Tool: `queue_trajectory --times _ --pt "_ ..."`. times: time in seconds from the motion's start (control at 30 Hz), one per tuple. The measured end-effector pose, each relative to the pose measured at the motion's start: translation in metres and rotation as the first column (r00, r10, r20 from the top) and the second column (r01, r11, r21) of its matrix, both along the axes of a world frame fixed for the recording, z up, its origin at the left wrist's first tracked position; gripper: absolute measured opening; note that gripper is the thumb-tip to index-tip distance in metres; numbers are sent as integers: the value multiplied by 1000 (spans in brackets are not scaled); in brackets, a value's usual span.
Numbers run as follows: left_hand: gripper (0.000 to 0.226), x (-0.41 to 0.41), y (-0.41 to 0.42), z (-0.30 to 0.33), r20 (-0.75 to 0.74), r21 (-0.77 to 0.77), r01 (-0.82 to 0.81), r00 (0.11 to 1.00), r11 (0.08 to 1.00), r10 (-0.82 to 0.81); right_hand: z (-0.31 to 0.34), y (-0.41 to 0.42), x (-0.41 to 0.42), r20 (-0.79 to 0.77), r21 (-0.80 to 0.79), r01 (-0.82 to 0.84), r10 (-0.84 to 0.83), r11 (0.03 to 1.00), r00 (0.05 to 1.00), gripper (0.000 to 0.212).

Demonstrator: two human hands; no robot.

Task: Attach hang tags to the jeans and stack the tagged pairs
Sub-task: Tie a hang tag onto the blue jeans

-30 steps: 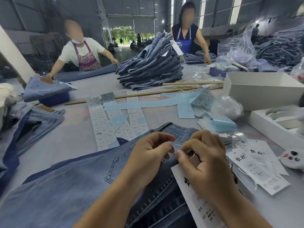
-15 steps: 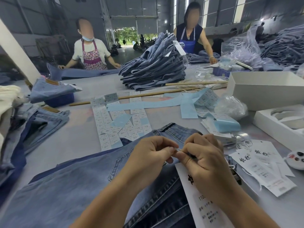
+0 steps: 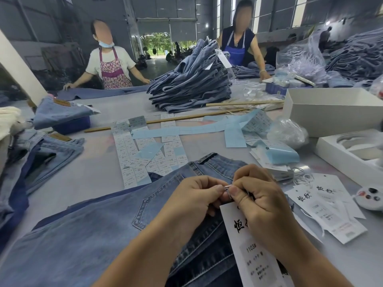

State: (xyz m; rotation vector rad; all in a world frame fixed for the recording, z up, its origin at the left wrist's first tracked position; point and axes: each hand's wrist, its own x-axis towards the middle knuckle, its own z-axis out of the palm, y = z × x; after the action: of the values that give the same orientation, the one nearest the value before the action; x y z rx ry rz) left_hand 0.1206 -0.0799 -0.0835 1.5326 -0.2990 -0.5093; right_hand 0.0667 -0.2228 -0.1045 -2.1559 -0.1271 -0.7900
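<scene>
A pair of light blue jeans (image 3: 87, 228) lies flat on the grey table (image 3: 93, 172) in front of me, waistband pointing away. My left hand (image 3: 194, 195) and my right hand (image 3: 259, 201) meet over the waistband, and both pinch a thin white tag string (image 3: 227, 188) between thumb and fingertips. A white hang tag (image 3: 250, 253) with black printed characters hangs from the string under my right hand. More loose hang tags (image 3: 327, 208) lie on the table to the right. A tall stack of folded jeans (image 3: 192, 83) stands at mid-table.
Strips of size stickers (image 3: 145, 150) and pale blue paper lie beyond the jeans. White boxes (image 3: 331, 108) and a clear bag stand at right. More jeans (image 3: 41, 150) lie at left. Two people stand at the table's far side. Wooden sticks (image 3: 186, 118) lie across the middle.
My two hands have drawn closer until thumbs nearly touch on the string. The hang tag has shifted slightly. The person at far left has straightened up.
</scene>
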Motion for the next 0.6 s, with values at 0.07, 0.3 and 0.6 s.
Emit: queue_trajectory --times 0.07,0.3,0.6 --pt "21 0 0 -1 -47 -30 11 999 999 -13 0 0 0 -1 9 -9 9 1000 1000 26" --pt "20 1 1 0 -47 -41 35 998 999 -37 3 2 -1 -35 77 -20 23 997 999 25" --pt "9 1 18 -2 308 79 -30 952 996 4 3 1 -1 -97 -25 -30 27 999 995 10"
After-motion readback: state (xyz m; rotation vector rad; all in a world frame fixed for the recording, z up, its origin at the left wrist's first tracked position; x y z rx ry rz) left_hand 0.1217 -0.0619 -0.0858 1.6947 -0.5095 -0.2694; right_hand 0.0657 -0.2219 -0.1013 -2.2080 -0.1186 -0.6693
